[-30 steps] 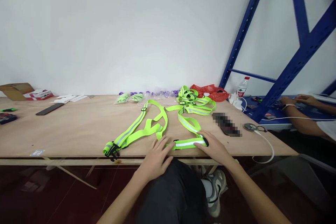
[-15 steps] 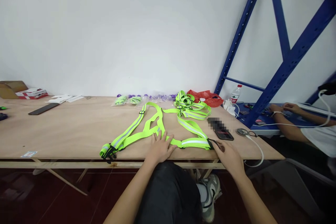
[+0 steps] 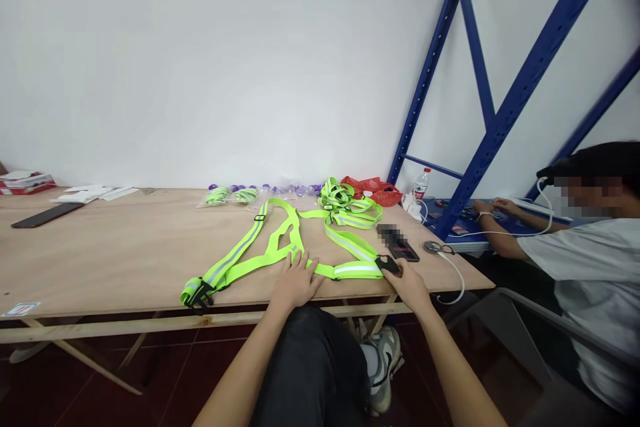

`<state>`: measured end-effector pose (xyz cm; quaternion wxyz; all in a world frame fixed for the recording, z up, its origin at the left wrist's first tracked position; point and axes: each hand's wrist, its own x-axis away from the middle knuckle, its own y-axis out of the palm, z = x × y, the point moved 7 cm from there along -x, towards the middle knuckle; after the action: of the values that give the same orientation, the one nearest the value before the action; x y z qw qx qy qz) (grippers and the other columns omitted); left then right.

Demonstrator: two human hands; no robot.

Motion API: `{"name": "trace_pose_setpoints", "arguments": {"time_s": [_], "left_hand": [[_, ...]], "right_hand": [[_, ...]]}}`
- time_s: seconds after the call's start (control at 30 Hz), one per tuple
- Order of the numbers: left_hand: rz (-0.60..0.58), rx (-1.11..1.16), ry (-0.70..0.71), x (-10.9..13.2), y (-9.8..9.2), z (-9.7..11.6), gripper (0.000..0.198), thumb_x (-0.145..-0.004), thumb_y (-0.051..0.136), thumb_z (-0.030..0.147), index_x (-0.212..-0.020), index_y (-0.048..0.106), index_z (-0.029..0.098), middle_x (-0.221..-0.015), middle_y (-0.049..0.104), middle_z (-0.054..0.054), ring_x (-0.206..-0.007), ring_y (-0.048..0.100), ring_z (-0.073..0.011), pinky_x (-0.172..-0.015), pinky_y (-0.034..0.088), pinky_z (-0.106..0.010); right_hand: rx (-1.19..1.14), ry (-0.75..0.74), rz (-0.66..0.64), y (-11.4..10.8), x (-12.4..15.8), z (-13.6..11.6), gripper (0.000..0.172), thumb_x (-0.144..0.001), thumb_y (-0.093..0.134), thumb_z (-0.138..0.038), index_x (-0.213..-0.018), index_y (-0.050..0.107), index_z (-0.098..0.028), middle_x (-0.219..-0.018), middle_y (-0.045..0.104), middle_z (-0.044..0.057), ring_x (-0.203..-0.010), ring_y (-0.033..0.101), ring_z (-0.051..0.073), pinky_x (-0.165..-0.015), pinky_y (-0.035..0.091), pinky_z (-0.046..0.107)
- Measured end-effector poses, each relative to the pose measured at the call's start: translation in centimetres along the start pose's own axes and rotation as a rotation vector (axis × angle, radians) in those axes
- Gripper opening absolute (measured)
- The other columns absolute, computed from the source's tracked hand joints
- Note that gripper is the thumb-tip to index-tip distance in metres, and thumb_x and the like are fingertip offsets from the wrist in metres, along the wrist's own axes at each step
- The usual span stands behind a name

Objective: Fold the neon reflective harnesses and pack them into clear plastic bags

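A neon-yellow reflective vest (image 3: 255, 258) made of straps lies spread on the wooden table. My left hand (image 3: 296, 282) rests flat on its lower strap, fingers spread. At the strap's right end, my right hand (image 3: 407, 282) has its fingers closed on a black buckle (image 3: 387, 264). Another black buckle (image 3: 200, 293) hangs at the left end, beside a rolled bit of strap near the table's front edge. Behind, a tangled heap of the same yellow strapping (image 3: 340, 197) sits by the wall.
Bagged yellow straps (image 3: 217, 196) and a red plastic bag (image 3: 373, 191) lie along the wall. A phone (image 3: 400, 245) and a round metal disc with a white cable (image 3: 433, 247) are at right. A water bottle (image 3: 421, 183) stands by the blue rack (image 3: 493, 140). A co-worker (image 3: 590, 267) sits beyond.
The view has swung right, bringing the co-worker's head and body into sight. The black buckle in my right hand now shows its broad side. My left hand stays on the strap.
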<state>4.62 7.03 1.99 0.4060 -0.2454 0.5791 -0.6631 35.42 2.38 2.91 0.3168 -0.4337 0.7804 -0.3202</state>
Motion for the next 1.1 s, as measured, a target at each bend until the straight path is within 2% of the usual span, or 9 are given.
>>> {"name": "trace_pose_setpoints", "arguments": {"time_s": [0.17, 0.33, 0.43, 0.53, 0.6, 0.73, 0.83, 0.93, 1.1], "left_hand": [[-0.002, 0.036, 0.009, 0.0, 0.2, 0.1, 0.065, -0.100, 0.021, 0.059, -0.150, 0.040, 0.022, -0.159, 0.032, -0.013, -0.149, 0.023, -0.0309, -0.120, 0.012, -0.055], [0.028, 0.083, 0.049, 0.4, -0.1, 0.6, 0.063, -0.100, 0.025, 0.058, -0.152, 0.035, 0.025, -0.163, 0.022, -0.010, -0.151, 0.014, -0.0290, -0.120, 0.019, -0.050], [0.076, 0.080, 0.025, 0.6, -0.7, 0.6, 0.066, -0.098, 0.029, 0.059, -0.155, 0.028, 0.025, -0.165, 0.015, -0.010, -0.152, 0.006, -0.0332, -0.120, 0.016, -0.054], [0.114, 0.051, -0.048, 0.5, -0.9, 0.3, 0.070, -0.097, 0.032, 0.058, -0.157, 0.022, 0.025, -0.165, 0.011, -0.011, -0.150, 0.007, -0.0391, -0.119, 0.007, -0.062], [0.125, 0.045, -0.094, 0.4, -0.8, 0.0, 0.075, -0.096, 0.035, 0.058, -0.158, 0.014, 0.023, -0.165, 0.011, -0.013, -0.150, 0.011, -0.0401, -0.118, 0.009, -0.061], [0.111, 0.056, -0.151, 0.2, -0.2, -0.6, 0.079, -0.095, 0.034, 0.056, -0.158, 0.010, 0.015, -0.160, 0.027, -0.017, -0.148, 0.021, -0.0376, -0.118, 0.015, -0.058], [0.097, 0.050, -0.162, 0.6, -0.3, -0.8, 0.070, -0.096, 0.031, 0.054, -0.155, 0.027, 0.016, -0.155, 0.039, -0.016, -0.146, 0.028, -0.0356, -0.118, 0.020, -0.055], [0.090, 0.027, -0.149, 1.7, -1.0, -0.9, 0.061, -0.097, 0.031, 0.054, -0.146, 0.045, 0.020, -0.152, 0.042, -0.016, -0.144, 0.031, -0.0352, -0.117, 0.021, -0.056], [0.061, 0.004, -0.140, 4.1, -2.1, -2.0, 0.058, -0.098, 0.032, 0.057, -0.143, 0.049, 0.026, -0.150, 0.044, -0.017, -0.142, 0.033, -0.0369, -0.114, 0.020, -0.064]], "right_hand": [[-0.265, 0.064, 0.121, -2.3, -2.6, 1.0, 0.030, -0.063, 0.065, -0.048, -0.075, 0.059, -0.021, -0.052, 0.055, -0.004, -0.057, 0.061, 0.022, -0.056, 0.048, 0.031], [-0.445, 0.171, 0.214, -4.1, -4.6, 0.5, 0.032, -0.066, 0.067, -0.044, -0.085, 0.059, -0.020, -0.063, 0.067, 0.002, -0.058, 0.067, 0.023, -0.053, 0.054, 0.032], [-0.451, 0.191, 0.301, -4.9, -5.3, -0.1, 0.030, -0.065, 0.068, -0.041, -0.084, 0.059, -0.020, -0.068, 0.069, 0.005, -0.062, 0.068, 0.024, -0.060, 0.058, 0.035], [-0.709, 0.243, 0.337, -4.7, -5.8, 0.2, 0.028, -0.066, 0.067, -0.038, -0.085, 0.056, -0.022, -0.072, 0.068, 0.003, -0.068, 0.070, 0.023, -0.066, 0.060, 0.035], [-0.970, 0.301, 0.301, -3.9, -6.1, 0.6, 0.026, -0.067, 0.065, -0.035, -0.087, 0.053, -0.024, -0.075, 0.068, 0.000, -0.070, 0.070, 0.021, -0.067, 0.061, 0.036], [-1.235, 0.392, 0.253, -2.7, -6.7, 1.4, 0.021, -0.067, 0.062, -0.029, -0.085, 0.052, -0.024, -0.073, 0.066, -0.003, -0.067, 0.068, 0.019, -0.066, 0.061, 0.037], [-1.245, 0.366, 0.276, -2.4, -7.0, 1.7, 0.023, -0.064, 0.065, -0.029, -0.083, 0.052, -0.024, -0.073, 0.066, -0.003, -0.069, 0.068, 0.019, -0.066, 0.061, 0.036], [-1.146, 0.314, 0.308, -2.1, -7.2, 1.8, 0.031, -0.058, 0.071, -0.032, -0.082, 0.055, -0.024, -0.074, 0.068, 0.000, -0.071, 0.069, 0.022, -0.064, 0.060, 0.035], [-0.770, 0.164, 0.297, -2.4, -7.4, 1.6, 0.031, -0.058, 0.072, -0.046, -0.075, 0.064, -0.021, -0.067, 0.069, 0.006, -0.065, 0.068, 0.026, -0.057, 0.058, 0.037]]}}
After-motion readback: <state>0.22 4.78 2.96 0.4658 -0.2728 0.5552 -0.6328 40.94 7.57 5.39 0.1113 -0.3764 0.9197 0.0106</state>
